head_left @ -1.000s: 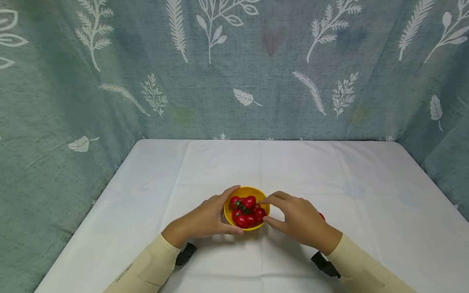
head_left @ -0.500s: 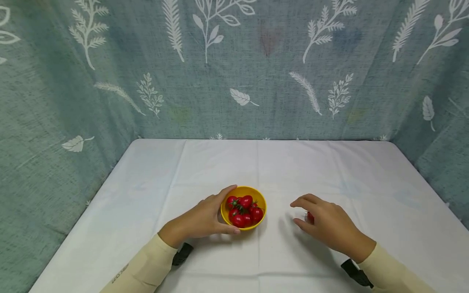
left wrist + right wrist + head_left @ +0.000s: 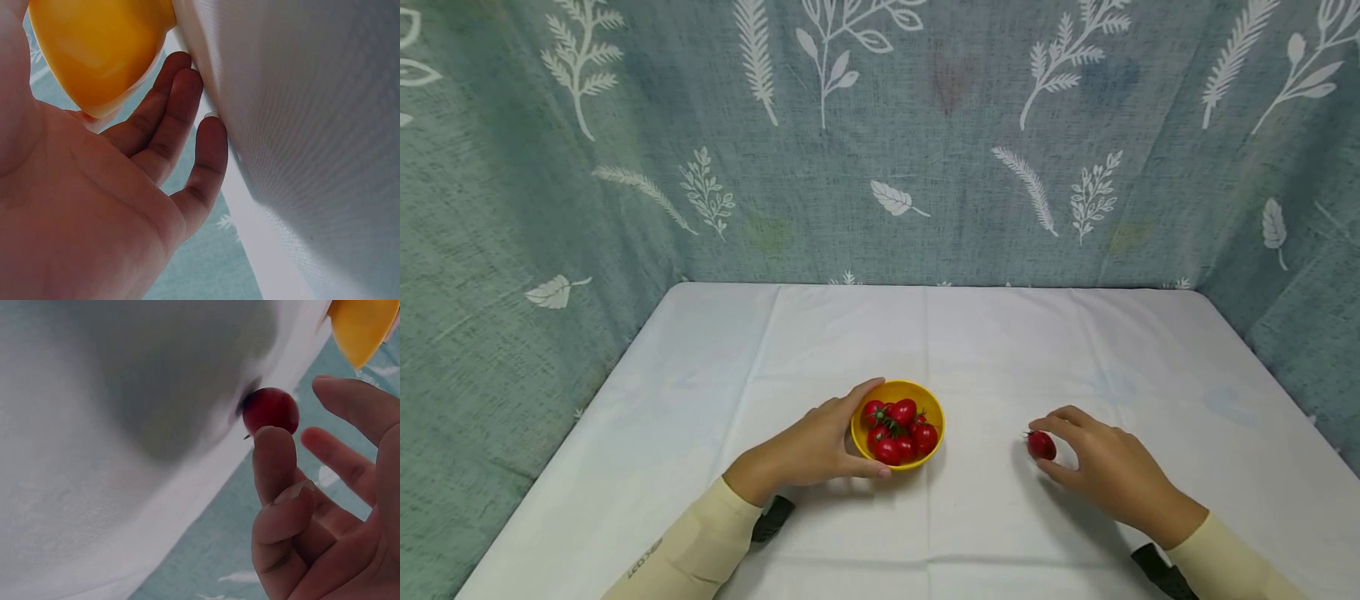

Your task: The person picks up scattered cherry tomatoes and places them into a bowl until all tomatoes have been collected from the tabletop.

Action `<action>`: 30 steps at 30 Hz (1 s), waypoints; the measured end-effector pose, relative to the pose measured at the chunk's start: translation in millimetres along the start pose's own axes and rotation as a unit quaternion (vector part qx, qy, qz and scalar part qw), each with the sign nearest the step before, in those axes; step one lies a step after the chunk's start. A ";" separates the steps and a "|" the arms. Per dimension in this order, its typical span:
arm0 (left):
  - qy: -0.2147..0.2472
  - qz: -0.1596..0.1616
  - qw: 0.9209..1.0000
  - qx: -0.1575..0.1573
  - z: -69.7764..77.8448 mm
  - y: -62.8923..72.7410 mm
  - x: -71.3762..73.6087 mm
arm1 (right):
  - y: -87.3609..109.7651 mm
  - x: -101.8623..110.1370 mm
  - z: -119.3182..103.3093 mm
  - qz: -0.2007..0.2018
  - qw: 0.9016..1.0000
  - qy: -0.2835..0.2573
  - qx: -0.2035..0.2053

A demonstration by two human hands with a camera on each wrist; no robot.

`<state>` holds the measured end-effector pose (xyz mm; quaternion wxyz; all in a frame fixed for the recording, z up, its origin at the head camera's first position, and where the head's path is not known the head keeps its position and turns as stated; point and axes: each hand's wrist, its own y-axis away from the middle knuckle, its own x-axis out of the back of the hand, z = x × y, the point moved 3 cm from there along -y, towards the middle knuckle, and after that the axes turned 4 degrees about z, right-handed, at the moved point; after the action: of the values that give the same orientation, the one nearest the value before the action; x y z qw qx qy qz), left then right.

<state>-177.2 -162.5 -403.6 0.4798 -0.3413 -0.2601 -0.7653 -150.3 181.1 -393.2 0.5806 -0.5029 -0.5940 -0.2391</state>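
Observation:
A yellow bowl [image 3: 936, 421] stands near the middle of the table with several small red tomatoes [image 3: 901, 433] in it, some with green stems. My left hand [image 3: 808, 446] holds the bowl from its left side, thumb along the near rim and index finger at the far rim. The left wrist view shows its other fingers [image 3: 209, 162] beside the bowl, near the cloth. To the right, a single tomato [image 3: 1041, 445] lies on the cloth. My right hand [image 3: 1108, 467] spans it with thumb and fingers apart; in the right wrist view a fingertip [image 3: 275, 440] overlaps the tomato's edge.
White cloth [image 3: 985, 350] covers the table. A grey-green curtain [image 3: 880, 242] with white leaf prints hangs behind it and along both sides. Dark wrist straps [image 3: 772, 518] are on both forearms.
My right hand has moved from the bowl rightward to the single tomato, which now shows between its thumb and fingers. The left hand stays on the bowl.

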 end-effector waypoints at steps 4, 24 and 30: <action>-0.001 0.000 1.000 0.003 0.0 0.0 0.0 | 0.4 -1.2 2.9 -0.021 1.000 0.000 -0.006; -0.002 0.004 1.000 -0.013 0.2 -0.7 -0.1 | -3.5 -6.0 6.0 -0.067 0.997 -0.016 -0.027; 0.000 0.002 1.000 -0.014 0.5 -0.4 0.0 | -3.4 -6.7 6.8 -0.057 0.998 -0.014 -0.021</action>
<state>-177.4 -161.9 -403.3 0.4765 -0.3487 -0.2490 -0.7677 -157.5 183.6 -399.8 0.5469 -0.4834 -0.6250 -0.2767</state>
